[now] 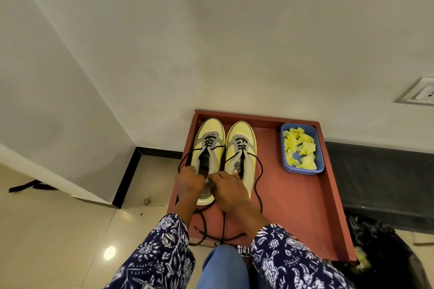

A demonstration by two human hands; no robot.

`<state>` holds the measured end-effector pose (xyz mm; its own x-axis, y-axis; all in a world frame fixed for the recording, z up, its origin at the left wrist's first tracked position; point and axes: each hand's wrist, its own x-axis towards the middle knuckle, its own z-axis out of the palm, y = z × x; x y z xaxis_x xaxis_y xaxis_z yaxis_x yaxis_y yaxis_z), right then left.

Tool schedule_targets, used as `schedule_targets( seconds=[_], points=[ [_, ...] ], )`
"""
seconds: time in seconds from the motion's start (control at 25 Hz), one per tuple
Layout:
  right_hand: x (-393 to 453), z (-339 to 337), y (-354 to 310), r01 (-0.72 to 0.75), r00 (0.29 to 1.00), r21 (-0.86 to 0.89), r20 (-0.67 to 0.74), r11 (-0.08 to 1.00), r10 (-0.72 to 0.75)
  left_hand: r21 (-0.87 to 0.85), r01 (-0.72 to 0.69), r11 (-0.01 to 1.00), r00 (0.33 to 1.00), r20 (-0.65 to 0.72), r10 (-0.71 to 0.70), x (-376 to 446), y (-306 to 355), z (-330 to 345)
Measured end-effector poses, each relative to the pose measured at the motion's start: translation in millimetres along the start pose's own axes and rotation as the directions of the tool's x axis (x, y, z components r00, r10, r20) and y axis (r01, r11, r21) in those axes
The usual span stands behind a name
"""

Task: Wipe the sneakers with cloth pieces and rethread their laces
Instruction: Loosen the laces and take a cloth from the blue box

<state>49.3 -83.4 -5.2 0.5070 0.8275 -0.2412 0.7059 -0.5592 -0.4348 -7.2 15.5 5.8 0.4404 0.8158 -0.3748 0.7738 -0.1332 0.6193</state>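
A blue knee (223, 265) sits closest to the camera, between two sleeves with white flowers on dark blue. The left sleeve (162, 253) and the right sleeve (288, 263) lead up to two bare hands.

The left hand (189, 182) is curled and grips the black lace (185, 159) at the outer edge of the left sneaker (207, 140). The right hand (226, 186) is just beside it, fingers curled down at the inner edge of the same shoe's opening. It looks to be pinching the lace there, but the fingertips are hard to see.

The right sneaker (242, 147) stands touching the first one, just past the right hand. Both shoes are yellow and grey, toes pointing away from the hands. Loose black lace ends trail back under the wrists toward the knee.

The shoes stand on a red-brown tray (305, 206). Well off to the right of the hands, a blue tub (320, 155) holds yellow cloth pieces (300, 150). A black bag (385, 253) lies beside the tray.
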Motion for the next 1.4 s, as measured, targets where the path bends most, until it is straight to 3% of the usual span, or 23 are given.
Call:
schedule_targets(
  seconds=[0.08,0.2,0.4,0.52,0.76,1.16,1.4],
  points=[
    [-1,-3,3,0.028,0.999,0.010,-0.037,1.000,-0.027,-0.010,-0.026,1.000,0.999,-0.020,0.026,-2,6,1],
    [0,-9,8,0.024,0.990,0.068,-0.140,0.997,-0.015,-0.036,-0.191,0.981,0.978,-0.093,0.187,-7,22,10],
    [2,-24,36,-0.130,0.934,0.176,-0.308,0.976,0.180,-0.028,-0.311,0.950,0.950,-0.047,0.309,-7,44,28],
    [2,-32,57,-0.215,0.930,0.158,-0.267,0.964,0.252,-0.030,-0.343,0.939,0.939,0.017,0.344,-8,48,38],
    [7,-28,75,-0.236,0.948,0.220,-0.162,0.946,0.274,0.015,-0.351,0.936,0.930,0.119,0.347,-5,53,57],
    [16,-24,84,-0.293,0.922,0.368,-0.136,0.883,0.362,0.065,-0.360,0.931,0.933,0.042,0.358,2,55,66],
    [20,-25,80,-0.309,0.913,0.348,-0.150,0.885,0.378,0.090,-0.361,0.928,0.932,0.038,0.359,8,55,69]
  ],
)
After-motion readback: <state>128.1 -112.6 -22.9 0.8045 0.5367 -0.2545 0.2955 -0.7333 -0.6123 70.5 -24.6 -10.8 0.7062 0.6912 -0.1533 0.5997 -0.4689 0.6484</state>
